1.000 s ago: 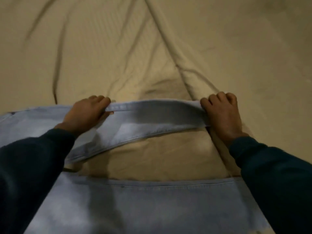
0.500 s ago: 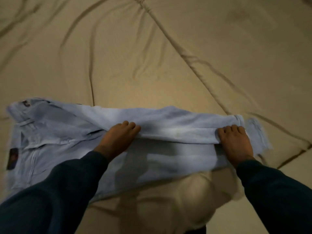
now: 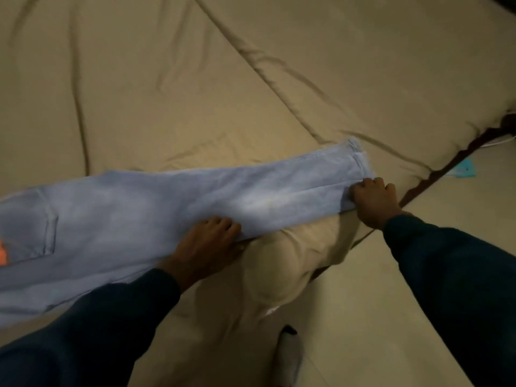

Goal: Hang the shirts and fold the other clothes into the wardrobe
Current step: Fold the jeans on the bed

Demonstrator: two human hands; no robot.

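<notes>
A pair of pale blue jeans (image 3: 173,208) lies stretched across the bed (image 3: 251,79), running from the left edge of the frame to right of centre, with the legs laid one on the other. The hems sit at the upper right end of the garment, near the bed's corner, and a back pocket shows at the far left, with a small orange patch at the left edge beside it.

The left hand (image 3: 208,244) rests at the lower edge of the jeans, just below the centre of the frame. Its fingers curl over the fabric's edge, and the thumb appears tucked beneath, so it grips the folded denim there. The right hand (image 3: 374,201) is at the right of the frame by the hem end, fingers bent into a fist that pinches the lower corner of the leg ends. Both arms wear dark blue sleeves (image 3: 458,280) that reach in from the bottom of the frame.

The bed is covered with a tan sheet creased by long diagonal folds. Its corner bulges out below the jeans in the lower middle. To the right lies a pale tiled floor (image 3: 418,344), with a small turquoise object (image 3: 465,170) at the far right beside the dark base of the bed.
</notes>
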